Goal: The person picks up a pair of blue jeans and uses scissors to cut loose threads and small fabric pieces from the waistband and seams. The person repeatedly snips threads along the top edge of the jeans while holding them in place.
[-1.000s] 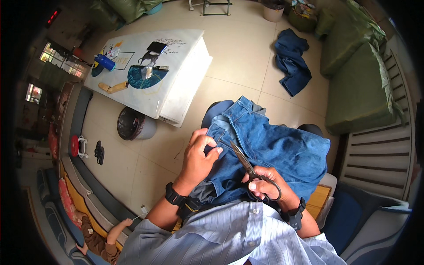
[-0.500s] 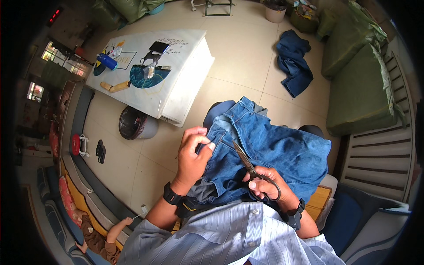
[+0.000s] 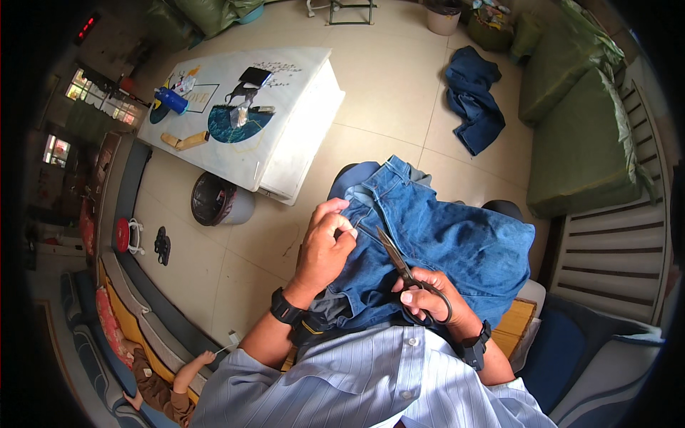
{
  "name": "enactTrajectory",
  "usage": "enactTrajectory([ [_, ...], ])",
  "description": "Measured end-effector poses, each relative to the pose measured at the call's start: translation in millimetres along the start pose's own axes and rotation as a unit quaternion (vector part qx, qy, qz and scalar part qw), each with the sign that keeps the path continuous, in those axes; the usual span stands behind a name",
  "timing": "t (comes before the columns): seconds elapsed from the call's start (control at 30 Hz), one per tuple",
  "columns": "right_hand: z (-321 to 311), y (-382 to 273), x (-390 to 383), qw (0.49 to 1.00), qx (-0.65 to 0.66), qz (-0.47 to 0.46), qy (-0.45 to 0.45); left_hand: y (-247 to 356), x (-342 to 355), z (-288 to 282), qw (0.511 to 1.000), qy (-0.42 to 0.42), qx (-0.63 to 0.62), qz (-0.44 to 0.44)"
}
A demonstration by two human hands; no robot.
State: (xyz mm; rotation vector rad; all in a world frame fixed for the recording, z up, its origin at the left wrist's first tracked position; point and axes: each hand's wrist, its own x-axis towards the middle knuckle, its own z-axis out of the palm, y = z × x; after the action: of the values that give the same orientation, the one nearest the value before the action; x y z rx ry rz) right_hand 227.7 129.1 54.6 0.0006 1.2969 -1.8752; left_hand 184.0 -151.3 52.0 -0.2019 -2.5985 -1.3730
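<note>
Between seven and eight o'clock from the view's centre, a second person (image 3: 164, 385) is seen with one arm extended. At ten o'clock, a blue bottle (image 3: 171, 100) is laid on its side on the tabletop (image 3: 235, 158); a flat black item (image 3: 255, 77) is placed on the same surface at eleven o'clock. A bin (image 3: 242, 208) is stood on the floor (image 3: 389, 85) at nine o'clock.

The left hand (image 3: 346, 220) is positioned at nine o'clock from the jeans (image 3: 464, 239), at their near-side edge. It is bent inward and its grip is narrow; whether anything is pinched cannot be told. A black band (image 3: 286, 307) is worn on its wrist.

The scissors (image 3: 394, 255) are aimed at eleven o'clock over the denim, with the blades almost together; contact between tip and cloth cannot be confirmed. Their handles are held in the right hand (image 3: 428, 296), at six o'clock from the jeans. The jeans are spread across the lap, with the waistband (image 3: 389, 178) directed to eleven o'clock.

Between one and two o'clock, a dark blue garment (image 3: 474, 103) is laid crumpled on the floor. Just past three o'clock, a slatted bench (image 3: 614, 260) is located.
</note>
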Motion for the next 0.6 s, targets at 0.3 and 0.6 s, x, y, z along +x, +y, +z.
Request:
enactTrajectory([
  [0.3,4,-9,-2,0.998,-0.026,0.031,-0.04,-7,-9,-6,0.989,0.029,-0.133,-0.058],
  [0.6,11,-27,5,0.994,-0.027,0.066,-0.084,-5,-11,-8,0.953,0.012,-0.279,-0.121],
])
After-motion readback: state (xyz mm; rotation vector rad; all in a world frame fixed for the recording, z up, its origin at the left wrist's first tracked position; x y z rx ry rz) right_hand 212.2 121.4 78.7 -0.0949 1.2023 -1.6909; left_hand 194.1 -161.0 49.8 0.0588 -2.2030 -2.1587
